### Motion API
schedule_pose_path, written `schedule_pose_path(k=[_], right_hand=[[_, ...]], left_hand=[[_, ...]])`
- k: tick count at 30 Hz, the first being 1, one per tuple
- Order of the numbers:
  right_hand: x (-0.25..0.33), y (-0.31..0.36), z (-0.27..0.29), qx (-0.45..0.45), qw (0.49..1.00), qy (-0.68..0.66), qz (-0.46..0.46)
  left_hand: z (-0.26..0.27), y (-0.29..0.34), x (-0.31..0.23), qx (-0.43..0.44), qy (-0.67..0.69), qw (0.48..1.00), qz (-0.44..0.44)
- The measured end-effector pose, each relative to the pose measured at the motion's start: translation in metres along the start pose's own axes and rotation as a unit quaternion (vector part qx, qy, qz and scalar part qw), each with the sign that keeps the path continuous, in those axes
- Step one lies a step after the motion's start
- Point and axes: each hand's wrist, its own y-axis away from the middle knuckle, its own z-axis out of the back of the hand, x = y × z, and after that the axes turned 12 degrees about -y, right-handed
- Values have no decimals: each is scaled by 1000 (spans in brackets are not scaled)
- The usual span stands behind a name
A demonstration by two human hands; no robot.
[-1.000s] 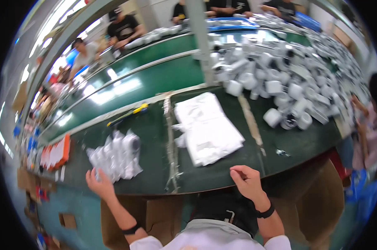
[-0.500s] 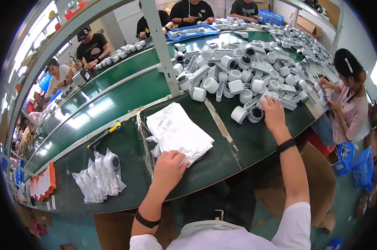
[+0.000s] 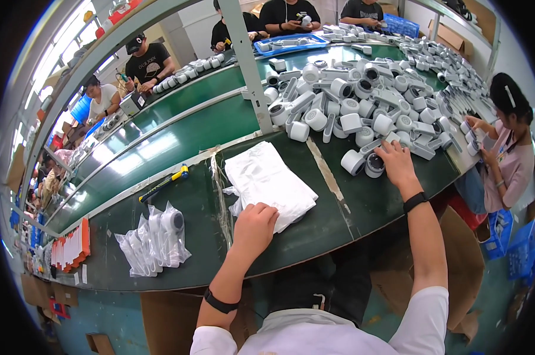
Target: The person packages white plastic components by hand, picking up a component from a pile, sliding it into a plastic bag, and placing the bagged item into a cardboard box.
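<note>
Green bench [image 3: 303, 241] below, co-workers [image 3: 148, 68] beyond; unlike a second ago, left grip [image 3: 254, 229], hold unclear, meets white bags [image 3: 270, 180], right grip [image 3: 399, 167], spread, grey parts [image 3: 374, 165].

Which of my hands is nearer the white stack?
Left. The left hand is at the near edge of the stack; the right hand is farther right, at grey parts.

Left of a stack of bags [image 3: 268, 182], bagged devices [image 3: 155, 242] sit near the front edge of the surface [image 3: 307, 242], a hand tool [image 3: 163, 184] behind them by the rear edge. A bundle [image 3: 69, 247] occupies the left end; a heap of devices [image 3: 350, 107] covers the right rear corner.
</note>
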Motion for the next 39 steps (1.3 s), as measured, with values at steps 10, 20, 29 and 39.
schedule_pose_path(k=[10, 20, 29, 39], right_hand=[[3, 17, 8, -98, 992, -42, 70], [70, 66, 28, -173, 710, -682, 17], [159, 129, 24, 180, 350, -907, -146], [183, 146, 21, 199, 545, -814, -32]], left_hand=[[7, 1, -2, 36, 38, 998, 39], [8, -9, -16, 20, -28, 999, 18], [-2, -13, -7, 30, 90, 987, 130], [7, -12, -15, -25, 194, 974, 114]])
